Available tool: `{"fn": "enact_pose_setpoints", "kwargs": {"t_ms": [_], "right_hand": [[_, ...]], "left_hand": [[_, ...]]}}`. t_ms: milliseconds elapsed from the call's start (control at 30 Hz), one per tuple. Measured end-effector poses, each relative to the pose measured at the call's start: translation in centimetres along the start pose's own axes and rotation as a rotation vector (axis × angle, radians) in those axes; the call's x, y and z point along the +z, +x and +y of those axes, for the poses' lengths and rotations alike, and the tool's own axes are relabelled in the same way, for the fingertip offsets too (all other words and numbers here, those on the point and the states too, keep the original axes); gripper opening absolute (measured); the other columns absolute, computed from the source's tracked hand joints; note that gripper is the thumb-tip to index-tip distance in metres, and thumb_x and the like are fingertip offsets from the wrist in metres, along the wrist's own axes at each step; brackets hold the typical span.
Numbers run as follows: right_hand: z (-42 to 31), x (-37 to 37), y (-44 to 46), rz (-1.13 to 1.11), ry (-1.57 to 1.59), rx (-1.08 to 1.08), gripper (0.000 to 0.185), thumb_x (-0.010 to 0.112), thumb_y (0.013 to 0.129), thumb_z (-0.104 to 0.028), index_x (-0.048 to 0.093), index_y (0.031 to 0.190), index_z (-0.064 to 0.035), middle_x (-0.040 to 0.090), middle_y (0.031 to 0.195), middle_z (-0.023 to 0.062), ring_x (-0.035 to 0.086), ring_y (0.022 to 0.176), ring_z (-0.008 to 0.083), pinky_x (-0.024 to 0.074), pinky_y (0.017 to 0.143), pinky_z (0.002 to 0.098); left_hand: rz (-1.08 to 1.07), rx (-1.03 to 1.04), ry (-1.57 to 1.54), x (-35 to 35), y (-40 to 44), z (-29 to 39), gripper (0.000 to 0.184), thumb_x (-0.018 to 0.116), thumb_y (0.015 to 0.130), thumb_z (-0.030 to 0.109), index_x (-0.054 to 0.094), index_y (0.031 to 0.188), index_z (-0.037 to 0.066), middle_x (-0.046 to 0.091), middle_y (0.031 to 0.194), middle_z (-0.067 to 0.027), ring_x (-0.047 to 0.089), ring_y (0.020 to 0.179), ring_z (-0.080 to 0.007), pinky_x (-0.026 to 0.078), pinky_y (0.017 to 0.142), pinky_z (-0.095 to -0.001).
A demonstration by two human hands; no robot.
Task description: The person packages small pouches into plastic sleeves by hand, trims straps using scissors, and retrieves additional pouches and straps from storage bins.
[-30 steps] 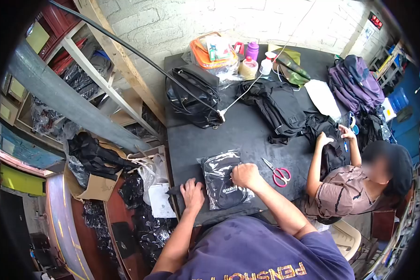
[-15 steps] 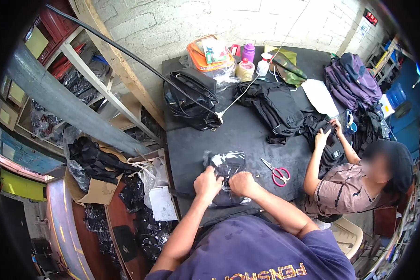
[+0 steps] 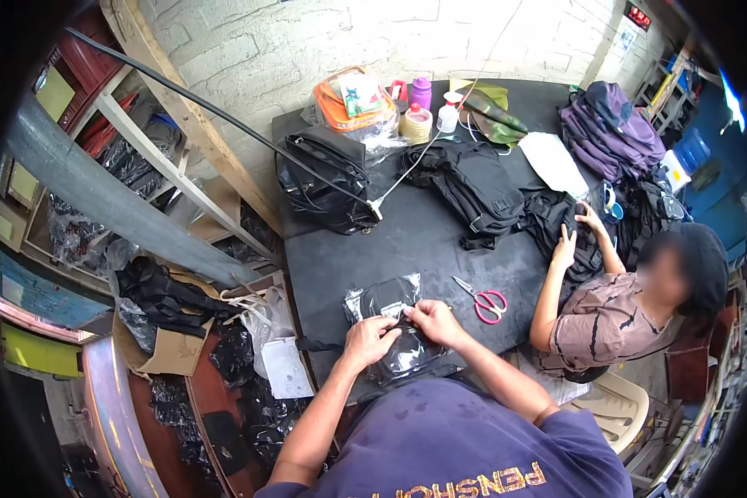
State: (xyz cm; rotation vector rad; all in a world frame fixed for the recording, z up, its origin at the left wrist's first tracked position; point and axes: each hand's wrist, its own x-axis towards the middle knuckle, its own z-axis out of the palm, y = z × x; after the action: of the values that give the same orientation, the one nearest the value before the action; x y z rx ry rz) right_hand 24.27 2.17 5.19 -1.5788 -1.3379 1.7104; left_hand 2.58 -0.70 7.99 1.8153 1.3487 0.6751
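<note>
A black item packed in a clear plastic bag [image 3: 402, 353] lies at the table's near edge, in front of my body. Its shiny film catches the light, and what kind of item is inside cannot be made out. My left hand [image 3: 368, 339] grips the bag's left side, thumb and fingers closed on the film. On the other side, my right hand [image 3: 436, 322] pinches the plastic near the middle of the package. Both hands hide part of it. Scissors with pink-red handles [image 3: 490, 308] rest to the right of my right hand, blades slightly apart.
Across the black table [image 3: 340, 261] are a shiny black bag [image 3: 322, 174], a black backpack [image 3: 477, 195], an orange packed bag [image 3: 353, 106] and a purple backpack [image 3: 612, 129]. At right, a co-worker [image 3: 610, 319] handles black fabric. A thin cord hangs above the table.
My hands have shifted on the package: the fists pressed onto it have become a grip and a pinch on the film. The view has shifted slightly. The co-worker still handles black fabric.
</note>
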Motion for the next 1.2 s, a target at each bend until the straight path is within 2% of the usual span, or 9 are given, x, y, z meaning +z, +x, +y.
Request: {"fn": "enact_pose_setpoints", "kwargs": {"t_ms": [100, 300, 533, 633, 700, 833, 933, 1000, 1200], "right_hand": [[-2.0, 1.7, -1.7, 0.226, -0.477, -0.651, 0.032, 0.064, 0.103, -0.037, 0.072, 0.091, -0.0077, 0.071, 0.079, 0.0171, 0.068, 0.072, 0.0416, 0.0549, 0.07, 0.05], [-2.0, 3.6, -0.6, 0.196, -0.652, -0.413, 0.034, 0.063, 0.102, -0.037, 0.072, 0.091, -0.0064, 0.071, 0.079, 0.0185, 0.071, 0.076, 0.0416, 0.0544, 0.069, 0.0517], [-3.4, 3.8, -0.7, 0.102, -0.853, -0.252, 0.031, 0.065, 0.1, -0.034, 0.072, 0.097, -0.0039, 0.074, 0.089, 0.0192, 0.073, 0.089, 0.0401, 0.0557, 0.078, 0.0518], [-4.3, 3.5, -0.4, 0.309, -0.667, -1.012, 0.026, 0.072, 0.095, -0.03, 0.072, 0.096, -0.0041, 0.071, 0.087, 0.0166, 0.069, 0.087, 0.0384, 0.055, 0.079, 0.0461], [-1.8, 3.8, 1.9, 0.279, -0.584, -0.946, 0.026, 0.073, 0.095, -0.03, 0.072, 0.097, -0.0044, 0.07, 0.091, 0.016, 0.067, 0.089, 0.0369, 0.0543, 0.081, 0.0457], [0.3, 2.9, 1.9, 0.142, -0.412, -0.801, 0.026, 0.073, 0.096, -0.031, 0.071, 0.1, -0.0059, 0.068, 0.098, 0.0143, 0.064, 0.091, 0.0332, 0.053, 0.085, 0.0451], [-3.1, 1.2, -1.9, 0.011, -0.405, -0.789, 0.025, 0.071, 0.097, -0.032, 0.072, 0.099, -0.0073, 0.069, 0.095, 0.013, 0.065, 0.089, 0.0315, 0.0529, 0.083, 0.0453], [-4.1, 1.5, -3.5, -0.021, -0.766, -0.803, 0.026, 0.072, 0.097, -0.034, 0.072, 0.099, -0.0087, 0.07, 0.095, 0.0126, 0.066, 0.093, 0.0304, 0.053, 0.083, 0.0457], [-2.9, 2.6, -3.3, -0.057, -1.001, -0.869, 0.031, 0.073, 0.094, -0.041, 0.074, 0.097, -0.0101, 0.073, 0.093, 0.012, 0.07, 0.096, 0.03, 0.0533, 0.083, 0.0465]], "left_hand": [[0.065, 0.053, 0.176, 0.3, -0.9, 0.0, 0.018, 0.075, 0.089, 0.016, 0.077, 0.105, 0.008, 0.07, 0.086, -0.0095, 0.073, 0.081, -0.0338, 0.059, 0.071, -0.0443], [0.336, 0.216, 0.557, 1.9, -2.7, -0.4, 0.017, 0.079, 0.087, 0.022, 0.078, 0.101, 0.012, 0.067, 0.081, -0.005, 0.072, 0.076, -0.0315, 0.058, 0.068, -0.0436], [0.204, 0.214, 0.389, 2.4, -4.7, -0.1, 0.013, 0.076, 0.089, 0.022, 0.076, 0.098, 0.012, 0.068, 0.082, -0.0047, 0.072, 0.074, -0.0247, 0.057, 0.065, -0.0396], [0.084, 0.047, 0.137, 3.1, -3.9, -2.0, 0.015, 0.071, 0.091, 0.024, 0.075, 0.097, 0.011, 0.068, 0.08, -0.0037, 0.069, 0.07, -0.0184, 0.053, 0.062, -0.0362], [-0.109, -0.232, -0.217, 3.8, -3.4, -4.5, 0.022, 0.065, 0.094, 0.028, 0.075, 0.098, 0.009, 0.067, 0.076, -0.0016, 0.062, 0.062, -0.0115, 0.048, 0.056, -0.032], [-0.172, -0.698, -0.79, 3.0, -1.7, -5.9, 0.038, 0.053, 0.097, 0.037, 0.074, 0.099, 0.006, 0.062, 0.071, 0.0028, 0.045, 0.056, -0.0062, 0.035, 0.053, -0.0269], [-0.218, -0.779, -0.854, 1.6, -1.0, -5.4, 0.043, 0.049, 0.098, 0.041, 0.073, 0.1, 0.005, 0.059, 0.07, 0.0044, 0.038, 0.056, -0.0058, 0.03, 0.053, -0.0253], [-0.252, -0.816, -0.879, 1.3, -0.9, -4.7, 0.046, 0.047, 0.099, 0.043, 0.073, 0.101, 0.005, 0.058, 0.07, 0.0053, 0.035, 0.056, -0.0056, 0.027, 0.053, -0.0245], [-0.125, -0.632, -0.667, 1.9, -0.7, -3.9, 0.047, 0.047, 0.1, 0.04, 0.073, 0.095, 0.002, 0.068, 0.077, -0.0016, 0.051, 0.063, -0.0116, 0.039, 0.058, -0.0284]]}}
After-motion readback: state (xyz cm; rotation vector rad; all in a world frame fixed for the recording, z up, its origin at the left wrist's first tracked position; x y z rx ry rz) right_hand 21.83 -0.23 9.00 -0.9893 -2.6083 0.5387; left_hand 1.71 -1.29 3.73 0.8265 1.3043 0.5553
